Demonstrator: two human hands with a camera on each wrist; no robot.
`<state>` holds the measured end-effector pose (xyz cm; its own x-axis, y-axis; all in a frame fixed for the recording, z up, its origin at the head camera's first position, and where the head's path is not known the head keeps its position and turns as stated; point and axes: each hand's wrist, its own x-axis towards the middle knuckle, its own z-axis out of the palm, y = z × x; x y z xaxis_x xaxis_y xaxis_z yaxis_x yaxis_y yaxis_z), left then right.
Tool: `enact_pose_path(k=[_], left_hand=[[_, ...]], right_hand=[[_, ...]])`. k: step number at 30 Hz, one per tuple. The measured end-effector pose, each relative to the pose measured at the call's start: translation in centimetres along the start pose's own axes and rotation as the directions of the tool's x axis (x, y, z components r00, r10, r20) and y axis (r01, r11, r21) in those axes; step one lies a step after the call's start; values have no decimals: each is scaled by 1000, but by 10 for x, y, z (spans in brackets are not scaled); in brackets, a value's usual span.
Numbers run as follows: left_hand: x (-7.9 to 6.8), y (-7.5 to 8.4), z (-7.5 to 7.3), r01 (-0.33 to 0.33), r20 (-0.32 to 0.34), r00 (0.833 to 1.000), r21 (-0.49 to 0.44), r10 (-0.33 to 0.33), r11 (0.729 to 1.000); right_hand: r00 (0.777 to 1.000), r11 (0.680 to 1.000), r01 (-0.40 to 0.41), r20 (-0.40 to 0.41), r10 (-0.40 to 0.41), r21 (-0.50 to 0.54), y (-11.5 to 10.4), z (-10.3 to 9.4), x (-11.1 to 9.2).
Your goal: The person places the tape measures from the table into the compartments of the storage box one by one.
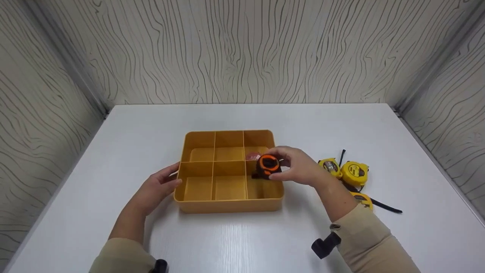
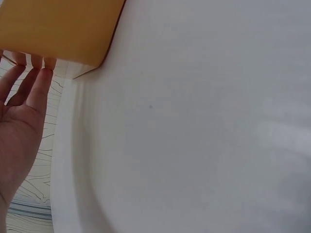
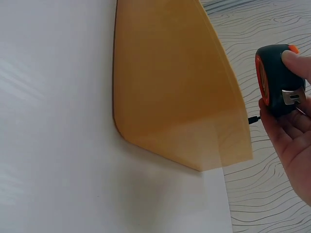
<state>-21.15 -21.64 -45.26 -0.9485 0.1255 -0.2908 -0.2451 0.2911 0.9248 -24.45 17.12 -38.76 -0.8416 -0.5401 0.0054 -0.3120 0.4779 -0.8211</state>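
My right hand [image 1: 299,167] pinches a black and orange tape measure [image 1: 269,167] between thumb and fingers, over the right side of a tan divided box [image 1: 229,206]. In the right wrist view, the tape measure [image 3: 278,80] shows its metal end hook, just beyond the box wall [image 3: 180,73]. Beside the box's left wall, my left hand [image 1: 157,189] has its fingertips at the outer side and rim. The left wrist view shows those fingers [image 2: 39,90] fairly straight against the box [image 2: 58,29]. A reddish item [image 1: 252,156] lies in the back right compartment, partly hidden by the held tape measure.
To the right lie yellow tape measures: one [image 1: 330,167] at the back, another [image 1: 355,173] beside it, and a third [image 1: 362,200] partly behind my right forearm. Black straps [image 1: 386,206] trail from them. Patterned panels [image 1: 242,53] enclose the white table [image 1: 151,125].
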Motion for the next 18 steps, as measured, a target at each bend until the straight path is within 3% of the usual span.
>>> enact_pose_path(k=[9,13,18], left_hand=[[1,-1,-1,-6,4,1000,-4,6,1000],[1,-2,-1,-15,8,1000,-4,15,1000],[1,-2,-1,-7,10,1000,7,7,1000]], right_hand=[[1000,1000,-7,0,7,-4,8,11,-1],[1000,998,10,-12,-11,-61,8,16,-2],[1000,991,-31,-10,30,-129,6,21,-3]])
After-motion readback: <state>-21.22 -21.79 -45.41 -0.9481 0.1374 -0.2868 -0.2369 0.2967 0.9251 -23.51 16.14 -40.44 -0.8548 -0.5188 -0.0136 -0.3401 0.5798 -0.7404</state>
